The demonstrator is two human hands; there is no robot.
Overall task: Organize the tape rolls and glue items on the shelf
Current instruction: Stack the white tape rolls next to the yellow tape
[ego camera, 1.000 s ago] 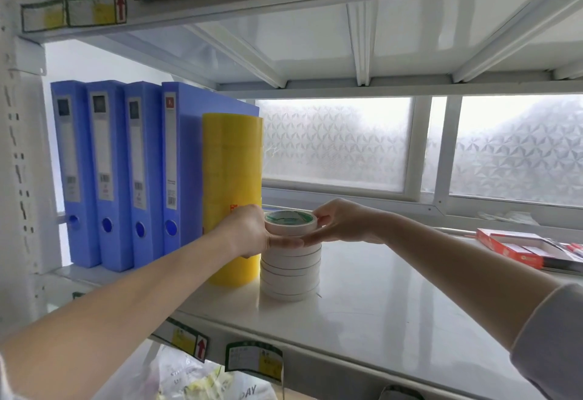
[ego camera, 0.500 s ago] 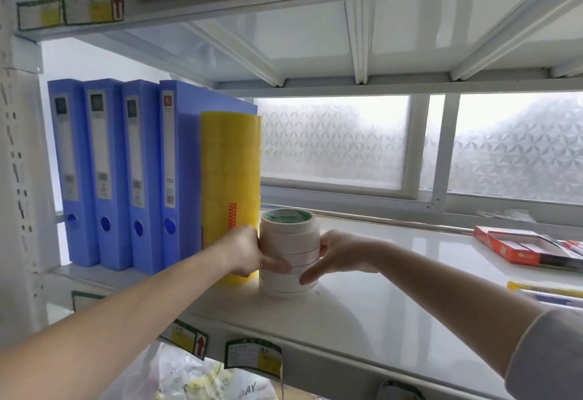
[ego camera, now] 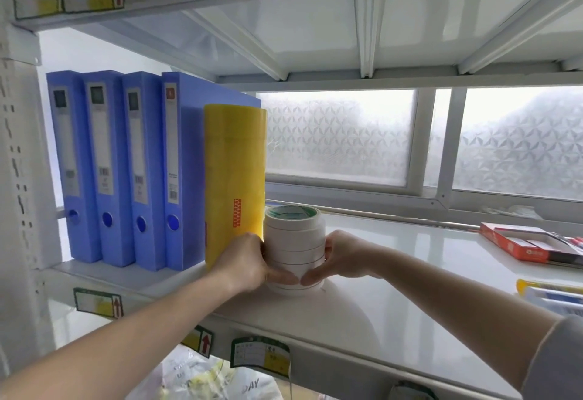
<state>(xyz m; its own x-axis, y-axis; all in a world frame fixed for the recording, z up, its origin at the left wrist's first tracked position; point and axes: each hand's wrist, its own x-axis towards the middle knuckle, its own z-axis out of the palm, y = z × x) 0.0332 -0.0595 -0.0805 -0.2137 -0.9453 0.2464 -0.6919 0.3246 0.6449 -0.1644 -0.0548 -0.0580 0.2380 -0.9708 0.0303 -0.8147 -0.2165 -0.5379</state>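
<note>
Fingertips from both sides are curling around the lower half of a stack of white tape rolls (ego camera: pixel 295 250), nearly meeting at the front of it, thumbs hidden behind. The left hand (ego camera: pixel 244 262) is gripping the stack's left side and the right hand (ego camera: pixel 342 256) is gripping its right side, both bare forearms reaching in from the bottom corners, the right one ending in a grey sleeve (ego camera: pixel 555 358). The stack is standing upright on the glossy white metal shelf (ego camera: pixel 410 289), its top roll showing a green-printed inner ring. Just beside the stack on the left, a tall column of yellow tape rolls (ego camera: pixel 235 179) is standing upright, seemingly touching it, though the contact is hard to make out. Left of that, four blue plastic file boxes (ego camera: pixel 126 166) are standing in a row with their spines facing out. Well apart to the right, a flat red cardboard box (ego camera: pixel 520 243) is lying open near the shelf's far end, and part of a yellow and white package (ego camera: pixel 550 292) is showing at the frame's edge. Behind the shelf, a frosted patterned window (ego camera: pixel 340 138) is letting in pale light. Green-bordered labels with red arrows (ego camera: pixel 97 302) are hanging on the shelf's front edge.
</note>
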